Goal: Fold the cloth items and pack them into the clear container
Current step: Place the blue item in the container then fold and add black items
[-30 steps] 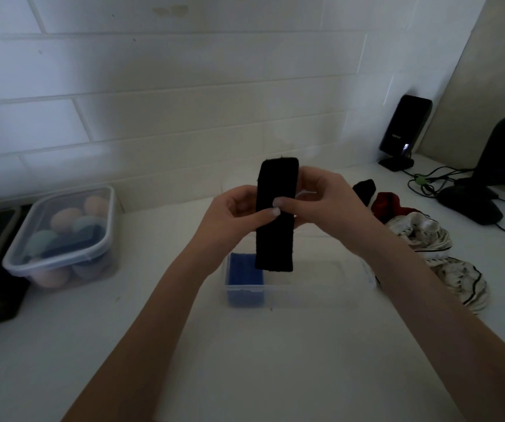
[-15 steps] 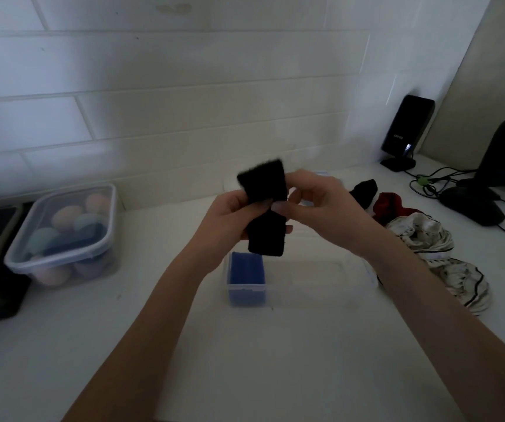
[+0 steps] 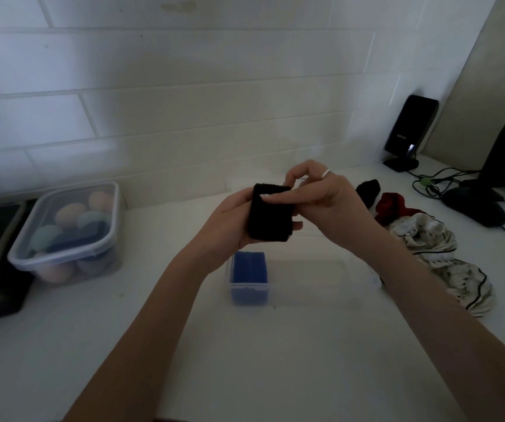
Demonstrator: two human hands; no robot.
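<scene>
A person's left hand (image 3: 230, 220) cradles a folded black cloth (image 3: 271, 216) in the air above a clear container (image 3: 306, 280), fingers wrapped behind it. The right hand (image 3: 321, 202) pinches its top edge with fingertips together. A folded blue cloth (image 3: 249, 277) already sits at the container's left end. If the pinch loosens, the soft fold likely springs open before packing.

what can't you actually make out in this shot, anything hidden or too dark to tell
Head view only:
- Black cloth: its folds and layers are lost in the dark fabric, and both hands cover its edges.
- Left hand: fingers hidden behind the cloth.
- Clear container: right end hidden by the right forearm.
- Lidded tub: contents blurred through the plastic.
- Speaker: label too small to read.
</scene>
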